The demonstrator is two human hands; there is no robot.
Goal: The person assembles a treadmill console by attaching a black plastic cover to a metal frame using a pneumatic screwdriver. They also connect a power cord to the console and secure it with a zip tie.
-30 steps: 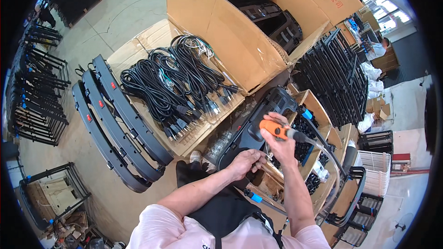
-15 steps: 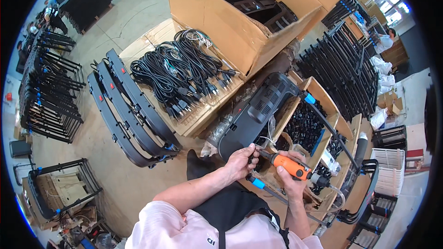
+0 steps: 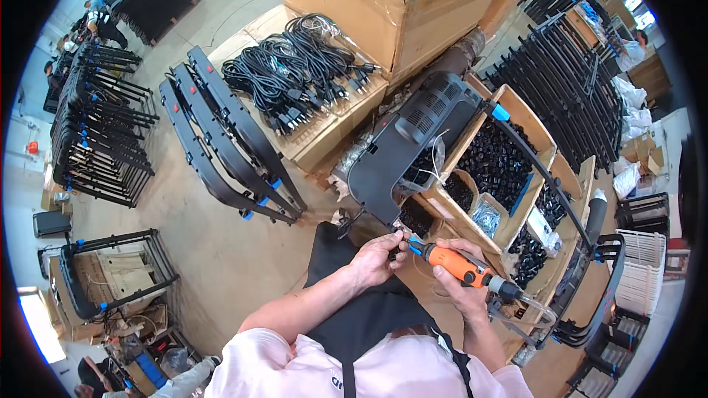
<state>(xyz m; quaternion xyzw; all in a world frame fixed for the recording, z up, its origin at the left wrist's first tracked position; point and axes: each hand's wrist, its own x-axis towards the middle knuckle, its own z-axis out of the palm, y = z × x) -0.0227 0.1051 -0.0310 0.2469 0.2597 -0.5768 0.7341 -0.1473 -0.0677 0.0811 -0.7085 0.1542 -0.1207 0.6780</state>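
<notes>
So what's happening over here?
Two bare hands are at work. The right hand grips an orange power tool, its tip close to the left hand, whose fingers curl around something small and dark I can't identify. Just beyond sit a black housing and a wooden tray of small parts; bundled black cables lie farther off, to the left.

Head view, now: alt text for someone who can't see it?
The person's right hand holds an orange power tool pointed toward the left hand; beyond them are a black panel, a wooden box of small black parts and coiled cables.
</notes>
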